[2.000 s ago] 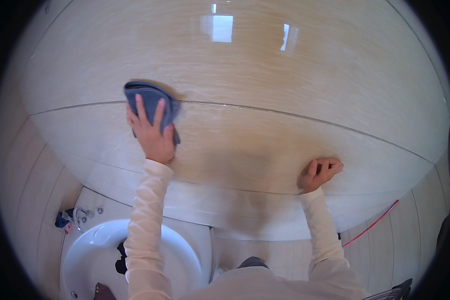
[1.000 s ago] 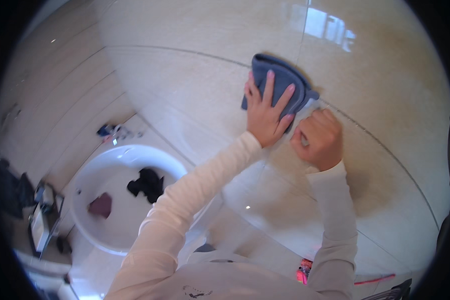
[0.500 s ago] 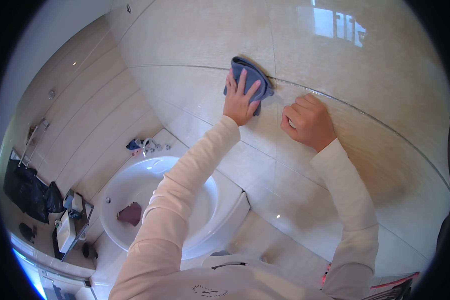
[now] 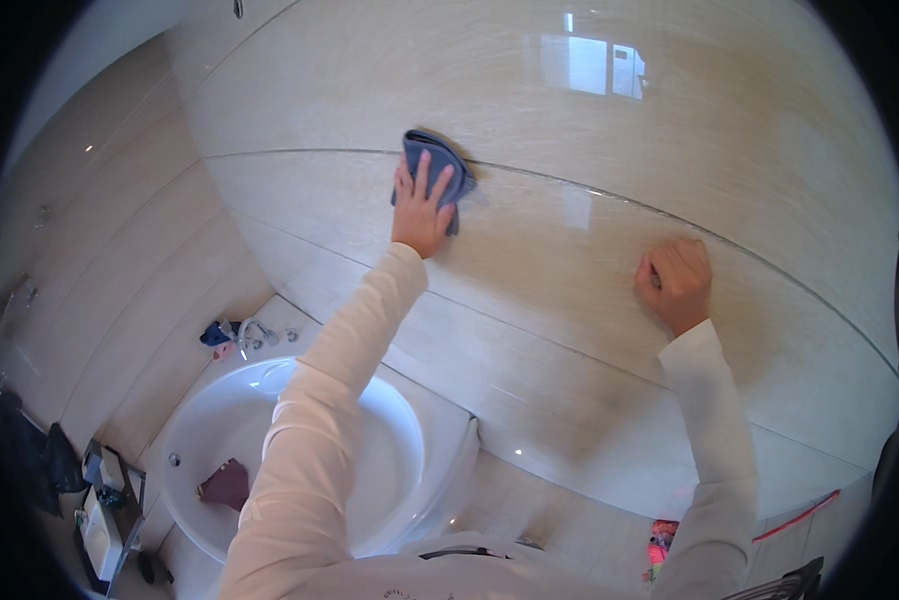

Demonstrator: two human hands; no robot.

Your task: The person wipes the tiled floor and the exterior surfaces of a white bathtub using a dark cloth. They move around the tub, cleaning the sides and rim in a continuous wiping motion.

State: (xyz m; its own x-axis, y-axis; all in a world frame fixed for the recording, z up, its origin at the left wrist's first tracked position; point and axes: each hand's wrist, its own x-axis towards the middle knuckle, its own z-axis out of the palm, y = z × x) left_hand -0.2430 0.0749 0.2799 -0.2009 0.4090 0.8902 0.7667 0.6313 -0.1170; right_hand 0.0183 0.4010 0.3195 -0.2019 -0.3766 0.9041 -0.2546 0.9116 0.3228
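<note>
Against the glossy beige tiled wall [image 4: 530, 320], my left hand [image 4: 420, 222] presses a folded blue-grey cloth [image 4: 434, 150] flat. The fingers of that hand spread over the cloth, which lies across the dark horizontal joint between tiles. Farther right and a little lower, my right hand [image 4: 682, 285] is curled into a loose fist close to the wall. No object shows in it. Long pale sleeves cover both forearms.
Below left stands a white oval bathtub [image 4: 415, 445] with a maroon cloth [image 4: 228, 485] inside. A chrome faucet [image 4: 258, 332] and a dark blue item [image 4: 215, 333] sit at its corner. A washbasin [image 4: 100, 535] is far left; a pink-red bundle [image 4: 660, 545] lies low right.
My right hand has moved right and down along the wall, away from my left hand, staying in a fist. The whole view has shifted; the cloth remains under my left hand at the tile joint.
</note>
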